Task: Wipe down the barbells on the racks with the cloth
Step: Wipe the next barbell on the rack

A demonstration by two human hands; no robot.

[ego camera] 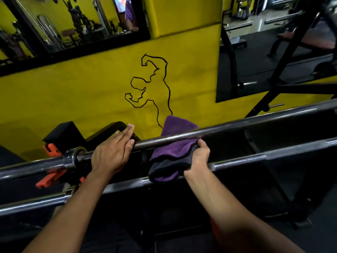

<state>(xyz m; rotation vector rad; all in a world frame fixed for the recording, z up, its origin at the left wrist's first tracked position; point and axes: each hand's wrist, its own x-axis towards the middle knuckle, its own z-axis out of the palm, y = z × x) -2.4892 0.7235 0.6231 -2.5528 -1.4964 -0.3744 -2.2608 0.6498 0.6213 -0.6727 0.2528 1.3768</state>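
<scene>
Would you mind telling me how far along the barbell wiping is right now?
Nothing visibly reads as finished. In hand: the right hand grips the purple cloth draped behind the upper barbell, while the left hand rests flat on that bar. Left: the lower barbell, which the cloth's hanging end overlaps.

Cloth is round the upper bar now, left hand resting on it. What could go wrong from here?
1. The left hand lies on the upper bar with straight fingers, not gripping; the bar might roll as the cloth rubs it.
2. The cloth's loose end hangs onto the lower bar; it could snag.
3. The right hand pinches only one edge, so the cloth may slip off.
</scene>
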